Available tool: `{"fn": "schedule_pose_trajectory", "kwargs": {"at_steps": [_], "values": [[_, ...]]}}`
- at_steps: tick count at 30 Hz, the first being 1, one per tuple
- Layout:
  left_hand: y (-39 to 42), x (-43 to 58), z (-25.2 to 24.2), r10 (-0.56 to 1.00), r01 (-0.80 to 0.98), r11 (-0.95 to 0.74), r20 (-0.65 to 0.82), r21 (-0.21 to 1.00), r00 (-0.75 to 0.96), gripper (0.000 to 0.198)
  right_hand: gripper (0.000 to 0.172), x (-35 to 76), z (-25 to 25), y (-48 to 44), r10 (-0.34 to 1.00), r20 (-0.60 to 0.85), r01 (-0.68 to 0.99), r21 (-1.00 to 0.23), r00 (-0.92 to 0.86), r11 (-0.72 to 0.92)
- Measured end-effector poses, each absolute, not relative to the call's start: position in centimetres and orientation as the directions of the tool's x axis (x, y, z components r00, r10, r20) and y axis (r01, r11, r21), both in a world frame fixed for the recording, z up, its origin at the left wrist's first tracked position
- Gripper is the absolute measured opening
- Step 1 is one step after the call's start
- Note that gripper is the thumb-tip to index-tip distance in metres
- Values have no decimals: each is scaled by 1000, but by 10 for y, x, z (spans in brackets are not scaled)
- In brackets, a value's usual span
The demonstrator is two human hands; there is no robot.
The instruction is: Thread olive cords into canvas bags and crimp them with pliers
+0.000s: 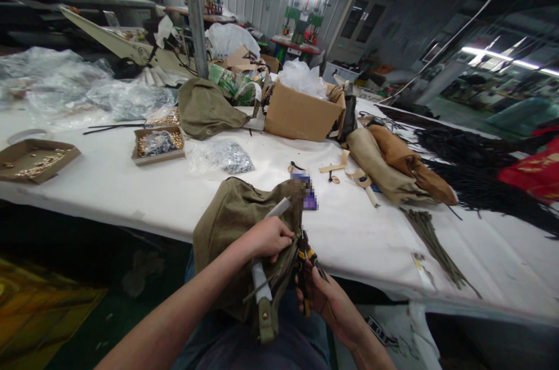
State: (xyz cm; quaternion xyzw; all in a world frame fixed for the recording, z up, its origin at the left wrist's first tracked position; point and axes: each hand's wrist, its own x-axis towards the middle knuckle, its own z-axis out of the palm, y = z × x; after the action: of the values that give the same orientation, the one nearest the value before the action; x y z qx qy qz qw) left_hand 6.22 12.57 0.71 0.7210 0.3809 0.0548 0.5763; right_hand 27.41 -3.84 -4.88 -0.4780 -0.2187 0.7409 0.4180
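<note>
An olive canvas bag (231, 224) hangs over the near edge of the white table (109, 183) and onto my lap. My left hand (268, 237) is closed, pinching the bag's fabric near its opening, beside a pale strap with a metal ring (264, 300). My right hand (325, 294) is closed around a pair of pliers with black and orange handles (305, 259), whose jaws meet the bag next to my left fingers.
On the table lie an open cardboard box (301, 113), another olive bag (205, 108), small trays of brass fittings (158, 144) (35, 160), clear plastic bags (78, 90), tan leather bags (393, 166), black cords (480, 172) and a bundle of thin cords (437, 247).
</note>
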Motion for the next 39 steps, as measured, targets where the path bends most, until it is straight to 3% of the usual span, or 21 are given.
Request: {"fn": "schedule_pose_trajectory", "kwargs": {"at_steps": [20,22,27,30,33,35,37,39], "values": [[126,60,10,608,468,-68,-335,881,720,35,55,264,-47,-35,834,-532,-469,-705,-147,-532],[126,61,8,612,463,-64,-332,884,718,34,57,269,-41,-35,828,-538,-400,-732,-155,-551],[124,59,1,628,453,-53,-323,890,708,35,63,314,-15,-49,730,-616,-54,-752,-296,-656],[124,58,-1,632,452,-57,-318,890,706,36,65,359,-3,-50,770,-621,140,-784,-148,-605],[123,57,-1,636,456,-80,-307,887,708,37,65,403,2,-36,867,-448,490,-717,220,-495],[121,57,0,641,454,-106,-288,885,711,37,60,421,1,-22,897,-166,736,-521,410,-433],[118,56,2,653,449,-144,-257,882,713,39,57,423,-2,-10,893,144,876,-313,426,-368],[114,56,5,678,443,-198,-205,874,706,41,57,403,-5,-4,856,352,919,-253,379,-303]]}}
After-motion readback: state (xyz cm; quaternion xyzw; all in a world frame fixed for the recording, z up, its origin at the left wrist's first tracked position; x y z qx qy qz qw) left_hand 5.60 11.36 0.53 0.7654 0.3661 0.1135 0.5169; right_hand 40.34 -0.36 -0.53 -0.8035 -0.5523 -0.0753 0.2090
